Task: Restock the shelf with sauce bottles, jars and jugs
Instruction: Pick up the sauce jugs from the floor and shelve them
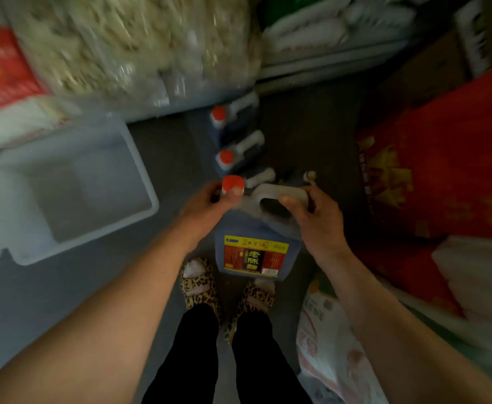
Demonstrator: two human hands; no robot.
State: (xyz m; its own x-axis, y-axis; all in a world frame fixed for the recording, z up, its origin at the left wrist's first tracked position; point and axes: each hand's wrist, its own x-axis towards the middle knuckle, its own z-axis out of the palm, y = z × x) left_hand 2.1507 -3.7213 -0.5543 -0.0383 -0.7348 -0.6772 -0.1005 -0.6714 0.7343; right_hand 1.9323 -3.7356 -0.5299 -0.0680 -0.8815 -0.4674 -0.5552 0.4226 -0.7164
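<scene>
A dark vinegar jug [256, 243] with a red cap, a pale handle and a yellow-and-red label hangs in front of me above the floor. My left hand [207, 208] grips its neck just under the cap. My right hand [317, 217] curls round its handle. Beyond it, more jugs of the same kind stand in a row on the grey floor: one [239, 156] close behind, another [230, 118] farther back, and part of a third [263, 176] right behind the held one.
An open grey plastic crate [140, 158] sits on the floor at left. Big clear bags of pale dried goods [122, 45] fill the shelf above. Red boxes [443, 158] and a printed sack [326, 339] crowd the right. My feet in leopard slippers [201, 284] stand below the jug.
</scene>
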